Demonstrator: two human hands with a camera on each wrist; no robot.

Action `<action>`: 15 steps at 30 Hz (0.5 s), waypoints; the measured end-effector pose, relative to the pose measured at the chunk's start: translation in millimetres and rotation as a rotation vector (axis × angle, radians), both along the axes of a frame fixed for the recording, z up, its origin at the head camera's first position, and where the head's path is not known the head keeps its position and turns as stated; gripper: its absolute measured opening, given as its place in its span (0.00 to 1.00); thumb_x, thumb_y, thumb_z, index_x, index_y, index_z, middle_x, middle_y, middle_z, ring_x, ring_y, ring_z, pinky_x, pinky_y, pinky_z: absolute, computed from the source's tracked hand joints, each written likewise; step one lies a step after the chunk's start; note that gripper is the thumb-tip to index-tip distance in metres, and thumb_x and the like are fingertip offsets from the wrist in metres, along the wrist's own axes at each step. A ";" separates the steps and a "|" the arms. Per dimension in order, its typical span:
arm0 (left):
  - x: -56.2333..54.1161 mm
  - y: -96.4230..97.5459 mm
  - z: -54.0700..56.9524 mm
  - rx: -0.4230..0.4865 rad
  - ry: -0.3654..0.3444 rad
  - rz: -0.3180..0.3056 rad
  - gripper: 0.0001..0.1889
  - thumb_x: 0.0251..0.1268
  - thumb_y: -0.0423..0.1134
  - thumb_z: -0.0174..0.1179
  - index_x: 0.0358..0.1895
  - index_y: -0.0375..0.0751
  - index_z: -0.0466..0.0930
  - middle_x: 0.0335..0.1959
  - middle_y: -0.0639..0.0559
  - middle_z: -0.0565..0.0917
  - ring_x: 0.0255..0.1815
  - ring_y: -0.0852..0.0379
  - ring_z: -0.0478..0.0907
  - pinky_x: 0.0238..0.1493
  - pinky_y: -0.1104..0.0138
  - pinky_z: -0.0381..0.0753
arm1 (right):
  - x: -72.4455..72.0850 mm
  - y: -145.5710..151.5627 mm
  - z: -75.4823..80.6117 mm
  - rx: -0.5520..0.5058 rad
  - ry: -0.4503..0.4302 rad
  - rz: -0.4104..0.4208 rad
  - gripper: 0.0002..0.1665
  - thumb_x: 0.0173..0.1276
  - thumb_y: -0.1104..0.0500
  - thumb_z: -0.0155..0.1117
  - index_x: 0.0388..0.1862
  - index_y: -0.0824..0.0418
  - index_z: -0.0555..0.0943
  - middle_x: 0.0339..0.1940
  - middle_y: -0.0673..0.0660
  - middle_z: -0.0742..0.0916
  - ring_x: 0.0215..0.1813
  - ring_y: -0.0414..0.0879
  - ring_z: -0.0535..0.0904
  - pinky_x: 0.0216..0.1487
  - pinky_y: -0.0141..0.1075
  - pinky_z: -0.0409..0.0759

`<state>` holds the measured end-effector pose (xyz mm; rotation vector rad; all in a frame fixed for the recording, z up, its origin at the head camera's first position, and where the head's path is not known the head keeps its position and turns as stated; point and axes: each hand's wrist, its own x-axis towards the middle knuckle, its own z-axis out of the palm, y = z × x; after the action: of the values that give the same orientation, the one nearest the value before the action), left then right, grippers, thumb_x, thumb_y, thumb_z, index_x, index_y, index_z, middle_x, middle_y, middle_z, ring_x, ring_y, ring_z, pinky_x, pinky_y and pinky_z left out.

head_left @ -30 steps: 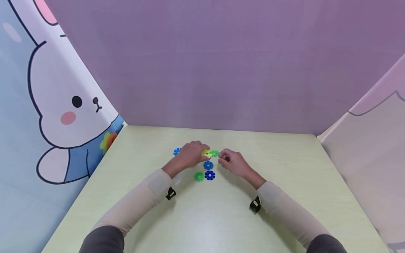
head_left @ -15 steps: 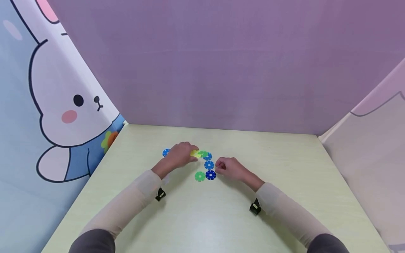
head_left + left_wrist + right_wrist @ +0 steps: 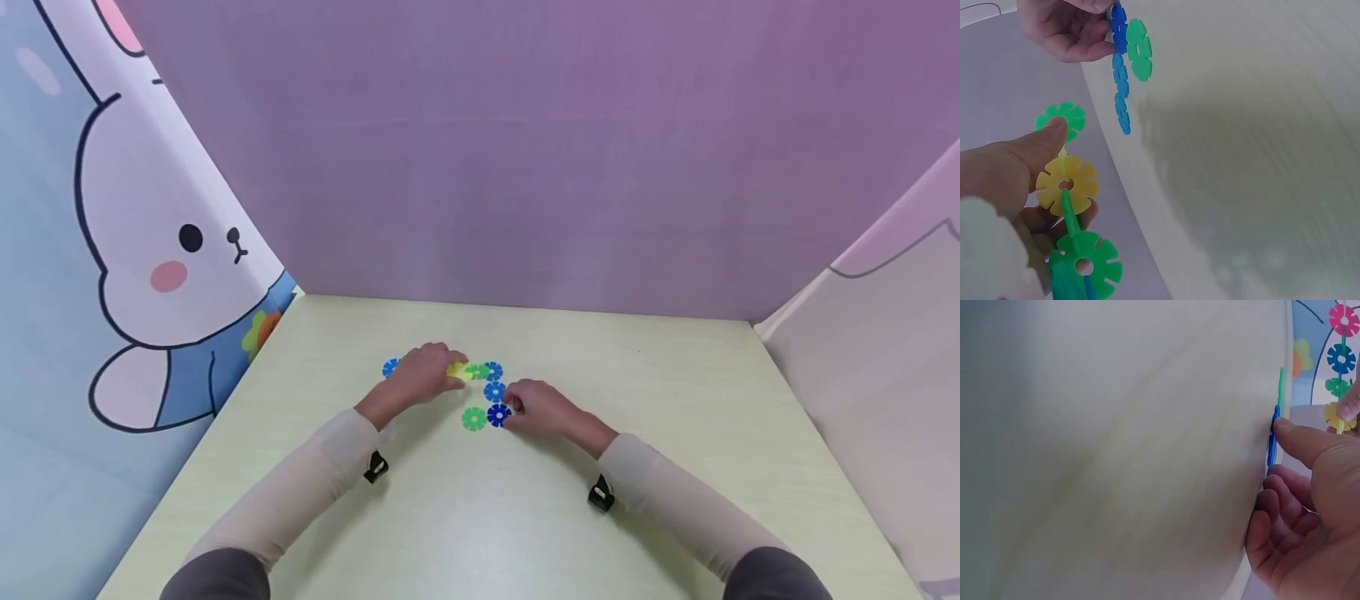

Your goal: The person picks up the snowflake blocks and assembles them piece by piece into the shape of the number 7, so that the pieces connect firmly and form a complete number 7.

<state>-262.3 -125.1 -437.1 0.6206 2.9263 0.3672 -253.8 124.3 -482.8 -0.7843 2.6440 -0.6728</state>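
My left hand [image 3: 422, 372] holds a chain of slotted plastic snowflake discs above the table. In the left wrist view its thumb lies on a green disc at one end, beside a yellow disc [image 3: 1082, 172] and another green disc [image 3: 1107, 259]. Further along, the right wrist view shows a blue disc [image 3: 1341, 358] and a pink disc [image 3: 1344, 320]. My right hand [image 3: 542, 407] pinches a dark blue snowflake disc [image 3: 497, 415] at its right edge with thumb and finger. That disc lies flat on the table. The left hand and forearm hide part of the chain from the head view.
Beside the dark blue disc lies a loose green disc [image 3: 474, 419]. Two lighter blue discs, a nearer one [image 3: 494, 392] and a farther one [image 3: 492, 371], lie behind it. A purple backdrop [image 3: 525, 167] rises at the table's [image 3: 495, 517] far edge.
My left hand has moved left with the chain, uncovering the farther blue disc. The right hand has left the chain's green end, come toward me and taken hold of the dark blue disc.
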 end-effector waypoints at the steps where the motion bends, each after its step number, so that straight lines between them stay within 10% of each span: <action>1: 0.6 -0.5 -0.7 0.001 -0.001 -0.001 0.25 0.68 0.51 0.67 0.65 0.49 0.80 0.54 0.46 0.85 0.54 0.49 0.81 0.61 0.54 0.81 | 1.1 -0.8 -0.4 0.009 0.005 -0.003 0.22 0.65 0.54 0.74 0.55 0.61 0.83 0.34 0.48 0.81 0.37 0.41 0.74 0.40 0.34 0.76; 15: 10.1 -5.3 -4.6 -0.001 -0.008 -0.018 0.25 0.68 0.50 0.68 0.65 0.48 0.80 0.55 0.46 0.85 0.56 0.47 0.81 0.63 0.53 0.81 | 14.0 -6.7 -1.5 -0.011 -0.022 -0.038 0.17 0.65 0.59 0.74 0.51 0.59 0.83 0.37 0.49 0.81 0.40 0.42 0.75 0.44 0.36 0.78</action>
<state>-252.1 -130.4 -441.7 0.6442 2.9114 0.3651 -239.9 117.6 -484.4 -0.7266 2.6437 -0.7029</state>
